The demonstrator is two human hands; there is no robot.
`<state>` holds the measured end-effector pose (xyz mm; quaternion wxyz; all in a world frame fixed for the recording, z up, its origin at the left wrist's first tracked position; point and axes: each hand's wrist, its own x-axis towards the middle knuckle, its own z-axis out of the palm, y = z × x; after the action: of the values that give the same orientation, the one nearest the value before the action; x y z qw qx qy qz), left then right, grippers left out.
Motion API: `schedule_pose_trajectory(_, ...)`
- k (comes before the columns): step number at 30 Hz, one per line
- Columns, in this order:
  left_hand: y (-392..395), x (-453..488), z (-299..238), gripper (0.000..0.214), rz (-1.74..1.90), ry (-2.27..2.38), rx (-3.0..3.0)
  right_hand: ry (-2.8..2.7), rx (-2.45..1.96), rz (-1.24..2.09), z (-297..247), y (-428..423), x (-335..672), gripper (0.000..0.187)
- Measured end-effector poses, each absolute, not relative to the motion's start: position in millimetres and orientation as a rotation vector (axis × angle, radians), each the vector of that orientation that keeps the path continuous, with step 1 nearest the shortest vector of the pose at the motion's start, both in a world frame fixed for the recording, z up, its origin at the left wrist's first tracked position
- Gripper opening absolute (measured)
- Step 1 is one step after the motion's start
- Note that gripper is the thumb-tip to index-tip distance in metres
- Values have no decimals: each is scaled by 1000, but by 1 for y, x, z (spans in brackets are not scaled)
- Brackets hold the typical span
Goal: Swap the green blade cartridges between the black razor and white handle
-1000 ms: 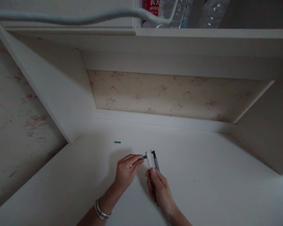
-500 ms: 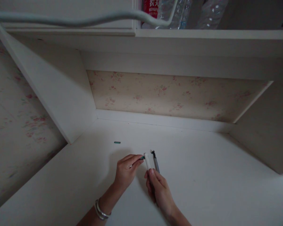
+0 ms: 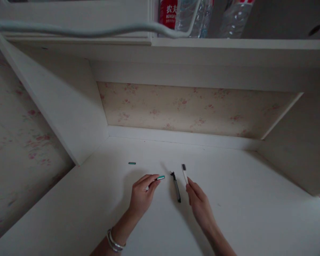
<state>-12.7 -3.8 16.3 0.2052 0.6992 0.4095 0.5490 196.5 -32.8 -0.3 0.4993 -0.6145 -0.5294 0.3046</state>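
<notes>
My left hand (image 3: pixel 143 195) pinches a small razor cartridge (image 3: pixel 160 177) with a green strip, held a little above the white desk by fingertips and thumb. My right hand (image 3: pixel 200 201) grips a toothbrush (image 3: pixel 185 174) by its white handle, with the dark-bristled head pointing up and away from me. Between the two hands a slim black and grey razor handle (image 3: pixel 176 187) lies on the desk, touched by neither. A second small green-and-black razor cartridge (image 3: pixel 132 163) rests farther back, beyond my left hand.
The white desk (image 3: pixel 245 199) runs back to a low ledge under flowered wallpaper (image 3: pixel 181 106). White side panels (image 3: pixel 58 92) stand at left and right. Overhead are a shelf (image 3: pixel 216 44) with plastic bottles (image 3: pixel 236 19) and a pale curved bar (image 3: pixel 96 30).
My right hand has moved right with the toothbrush, away from the cartridge, uncovering the lower razor handle. The brush has turned so its bristles show. My left hand stays nearly in place.
</notes>
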Motion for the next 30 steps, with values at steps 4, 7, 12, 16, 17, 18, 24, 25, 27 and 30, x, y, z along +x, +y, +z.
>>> schedule_pose_trajectory(4, -5, -12, 15, 15, 1497, 1148, 1933, -1524, -1771, 448, -14, -22, 250, 52)
schedule_pose_trajectory(7, -5, -10, 15, 15, 1490, 1142, 1924, -1573, -2039, 328, -25, -18, 285, 48)
schedule_pose_trajectory(12, -6, -7, 14, 14, 1467, 1137, 1936, -1508, -2158, 161, -32, -14, 303, 37)
schedule_pose_trajectory(16, -8, -7, 12, 14, 1455, 1137, 1955, -1549, -2144, 60, -35, -12, 297, 35)
schedule_pose_trajectory(17, -8, -7, 12, 14, 1453, 1134, 1956, -1566, -2148, 40, -36, -12, 296, 34)
schedule_pose_trajectory(18, -8, -6, 11, 14, 1453, 1129, 1954, -1577, -2153, 20, -37, -12, 296, 34)
schedule_pose_trajectory(24, -8, -5, 14, 14, 1453, 1091, 1925, -1609, -2121, -79, -39, -13, 299, 33)
schedule_pose_trajectory(25, -8, -5, 14, 14, 1456, 1081, 1920, -1617, -2113, -115, -38, -14, 299, 33)
schedule_pose_trajectory(27, -9, -4, 15, 13, 1462, 1064, 1910, -1619, -2081, -188, -34, -16, 296, 33)
schedule_pose_trajectory(30, -10, -3, 14, 13, 1423, 1047, 1905, -1642, -1915, -166, -22, -25, 279, 34)
